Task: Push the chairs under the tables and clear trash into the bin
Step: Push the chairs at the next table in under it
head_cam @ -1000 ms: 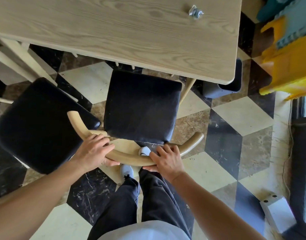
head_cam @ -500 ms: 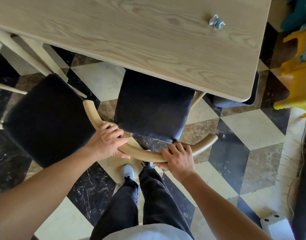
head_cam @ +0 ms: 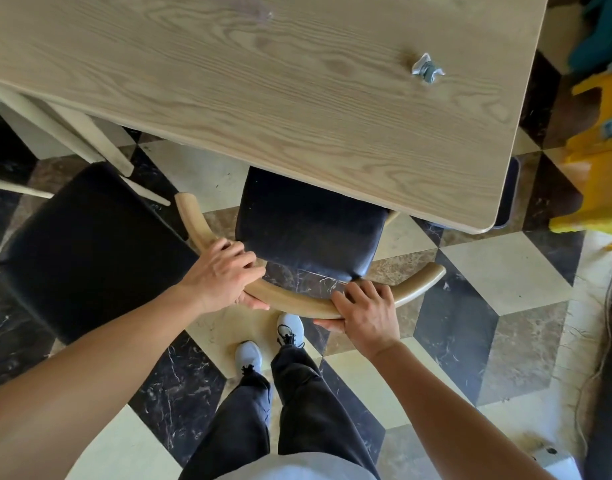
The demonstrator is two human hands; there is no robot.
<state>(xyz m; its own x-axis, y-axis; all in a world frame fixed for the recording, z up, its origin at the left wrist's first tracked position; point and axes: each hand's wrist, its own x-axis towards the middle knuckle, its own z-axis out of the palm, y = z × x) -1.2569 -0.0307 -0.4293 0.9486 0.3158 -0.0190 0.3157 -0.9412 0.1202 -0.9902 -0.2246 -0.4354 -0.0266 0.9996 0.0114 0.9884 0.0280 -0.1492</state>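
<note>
A chair with a black seat (head_cam: pixel 308 223) and a curved wooden backrest (head_cam: pixel 297 299) stands partly under the light wooden table (head_cam: pixel 263 81). My left hand (head_cam: pixel 225 271) grips the backrest on its left part. My right hand (head_cam: pixel 366 313) grips it on the right part. The far half of the seat is hidden beneath the tabletop. A small crumpled silver wrapper (head_cam: pixel 426 68) lies on the table near its right end.
A second black-seated chair (head_cam: pixel 90 247) stands pulled out to the left, close to the held chair. A dark bin (head_cam: pixel 507 199) shows past the table's right corner. Yellow and teal objects (head_cam: pixel 598 150) sit at the far right. My feet (head_cam: pixel 270 341) are on checkered tiles.
The held chair has slid forward, farther under the table, so less of its seat shows. Both hands stayed on the backrest and I stepped forward with it.
</note>
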